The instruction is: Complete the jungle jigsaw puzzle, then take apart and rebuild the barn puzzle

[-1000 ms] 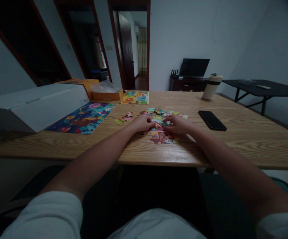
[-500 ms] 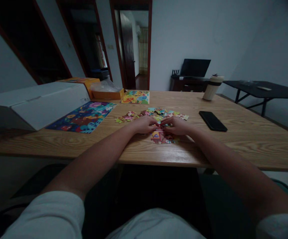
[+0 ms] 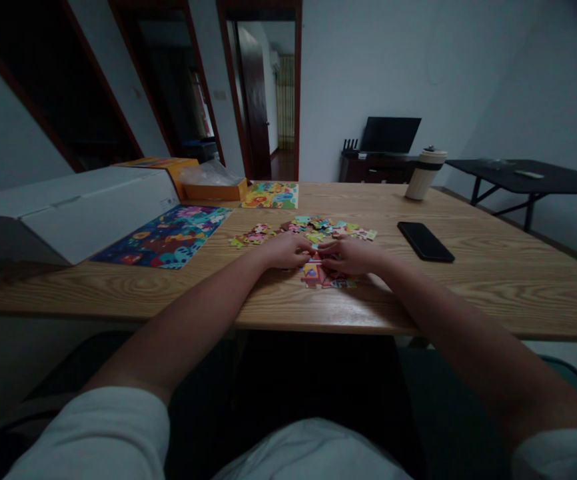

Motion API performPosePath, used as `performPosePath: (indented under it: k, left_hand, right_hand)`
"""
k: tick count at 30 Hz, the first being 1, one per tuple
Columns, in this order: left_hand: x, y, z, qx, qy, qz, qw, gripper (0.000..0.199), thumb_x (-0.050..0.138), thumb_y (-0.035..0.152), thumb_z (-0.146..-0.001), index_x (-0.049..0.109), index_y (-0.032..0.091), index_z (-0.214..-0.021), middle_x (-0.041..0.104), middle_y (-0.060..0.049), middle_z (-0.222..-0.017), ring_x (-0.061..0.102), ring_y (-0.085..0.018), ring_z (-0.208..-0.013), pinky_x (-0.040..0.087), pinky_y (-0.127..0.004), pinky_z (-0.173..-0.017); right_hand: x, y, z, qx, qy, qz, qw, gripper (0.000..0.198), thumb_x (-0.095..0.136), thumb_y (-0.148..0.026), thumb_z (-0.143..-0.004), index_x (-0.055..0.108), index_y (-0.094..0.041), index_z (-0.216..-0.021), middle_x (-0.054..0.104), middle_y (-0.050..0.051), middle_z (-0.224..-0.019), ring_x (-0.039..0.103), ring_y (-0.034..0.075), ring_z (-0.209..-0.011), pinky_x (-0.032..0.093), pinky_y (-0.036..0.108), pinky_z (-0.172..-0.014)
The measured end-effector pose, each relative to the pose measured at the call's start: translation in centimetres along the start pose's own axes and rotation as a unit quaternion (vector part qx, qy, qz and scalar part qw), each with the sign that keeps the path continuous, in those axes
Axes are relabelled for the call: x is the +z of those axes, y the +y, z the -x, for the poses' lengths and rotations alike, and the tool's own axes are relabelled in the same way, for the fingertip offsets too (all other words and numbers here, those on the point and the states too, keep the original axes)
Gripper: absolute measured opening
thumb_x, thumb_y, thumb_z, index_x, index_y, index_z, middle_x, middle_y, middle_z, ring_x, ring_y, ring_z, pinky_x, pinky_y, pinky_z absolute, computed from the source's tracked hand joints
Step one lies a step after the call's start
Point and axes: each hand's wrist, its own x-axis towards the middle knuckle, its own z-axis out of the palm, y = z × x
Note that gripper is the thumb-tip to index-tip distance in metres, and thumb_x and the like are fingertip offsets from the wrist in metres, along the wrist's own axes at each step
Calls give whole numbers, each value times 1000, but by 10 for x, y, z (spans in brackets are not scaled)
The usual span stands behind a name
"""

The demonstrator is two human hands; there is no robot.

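Both hands meet over a small patch of joined jigsaw pieces point(image 3: 312, 275) near the table's front edge. My left hand point(image 3: 287, 251) has its fingers bent and pinched at the patch's upper left, on a puzzle piece. From the other side my right hand point(image 3: 352, 255) curls over the patch's upper right, fingertips closed on a puzzle piece. The fingers cover most of the pieces they touch. Just beyond the hands lies a heap of loose puzzle pieces point(image 3: 321, 227), with several more pieces point(image 3: 257, 233) strewn to its left.
On the left, a dark blue picture sheet point(image 3: 168, 237) lies beside a white box point(image 3: 98, 207). Behind are an orange tray point(image 3: 216, 191) holding clear plastic and a yellow picture sheet point(image 3: 271, 196). A black phone point(image 3: 425, 241) and a lidded cup point(image 3: 424, 175) are on the right.
My right hand's fingers have shifted slightly over the joined pieces, and a red, pointed part of the picture shows more clearly between the hands. My left hand has barely moved.
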Motion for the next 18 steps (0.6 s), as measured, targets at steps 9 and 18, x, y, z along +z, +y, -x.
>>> performPosePath:
  k: [9, 18]
  left_hand:
    - [-16, -17, 10, 28, -58, -56, 996, 51, 71, 52, -79, 68, 24, -122, 59, -8, -131, 53, -24, -117, 36, -28, -97]
    - [-10, -1, 11, 28, -95, -100, 990, 55, 60, 60, -85, 63, 29, -130, 50, -6, -142, 48, -24, -125, 32, -32, -105]
  right_hand:
    - [-23, 75, 21, 298, 215, -53, 929, 43, 51, -36, -92, 63, -13, -126, 69, 14, -110, 66, 20, -85, 49, 28, -71]
    - [-22, 86, 27, 326, 40, 10, 945, 51, 60, -45, -84, 64, -20, -128, 68, 11, -110, 64, 24, -92, 48, 31, -80]
